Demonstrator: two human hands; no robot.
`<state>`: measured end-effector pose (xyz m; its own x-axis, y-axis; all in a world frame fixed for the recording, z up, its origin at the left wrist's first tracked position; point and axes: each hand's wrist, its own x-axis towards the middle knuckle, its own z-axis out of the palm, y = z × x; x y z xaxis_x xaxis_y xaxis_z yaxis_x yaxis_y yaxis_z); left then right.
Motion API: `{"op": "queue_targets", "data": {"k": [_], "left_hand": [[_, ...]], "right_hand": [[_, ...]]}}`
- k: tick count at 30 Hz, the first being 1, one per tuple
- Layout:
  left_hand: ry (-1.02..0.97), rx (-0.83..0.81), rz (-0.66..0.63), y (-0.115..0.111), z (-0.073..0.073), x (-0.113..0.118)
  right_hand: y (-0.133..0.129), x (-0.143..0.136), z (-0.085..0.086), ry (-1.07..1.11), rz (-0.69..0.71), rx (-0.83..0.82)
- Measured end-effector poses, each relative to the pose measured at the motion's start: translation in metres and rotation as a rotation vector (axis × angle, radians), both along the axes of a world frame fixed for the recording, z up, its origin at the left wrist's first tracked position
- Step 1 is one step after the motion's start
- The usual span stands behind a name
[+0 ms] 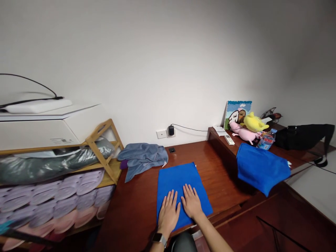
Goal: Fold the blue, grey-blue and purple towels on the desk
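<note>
A blue cloth [175, 178] lies flat on the reddish-brown wooden desk [136, 199]. My left hand [169, 211], with a watch on its wrist, rests palm down on the lower left part of the cloth, its fingers stretched out. Just right of it, my right hand [191, 202] also lies flat on the cloth, fingers slightly spread. Neither hand holds anything. Behind the cloth to the left is a crumpled grey-blue cloth [144, 155]. Another blue cloth [259, 168] hangs over the edge of the raised shelf at the right.
The raised shelf bears a remote [229, 140], a pink plush toy [245, 133], a yellow plush toy [255, 122], a bottle [267, 140] and a black bag [301, 136]. A wooden rack [103, 154] with several slippers stands left. A charger [171, 130] is plugged into the wall.
</note>
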<state>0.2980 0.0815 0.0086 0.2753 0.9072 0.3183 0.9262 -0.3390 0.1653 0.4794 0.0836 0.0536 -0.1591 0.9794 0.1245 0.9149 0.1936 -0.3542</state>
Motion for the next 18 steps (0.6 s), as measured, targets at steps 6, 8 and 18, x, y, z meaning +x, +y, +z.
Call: {"op": "queue_targets", "data": {"k": [6, 8, 18], "left_hand": [[-0.032, 0.034, 0.18, -0.02, -0.023, -0.034], [-0.041, 0.062, 0.199, -0.028, -0.029, -0.047], [-0.02, 0.082, 0.029, 0.066, 0.029, -0.012]], "right_hand": [[-0.011, 0.053, -0.009, -0.093, -0.243, -0.131], [-0.016, 0.071, -0.009, -0.118, -0.263, -0.169], [0.061, -0.006, 0.024, -0.017, -0.06, 0.054]]}}
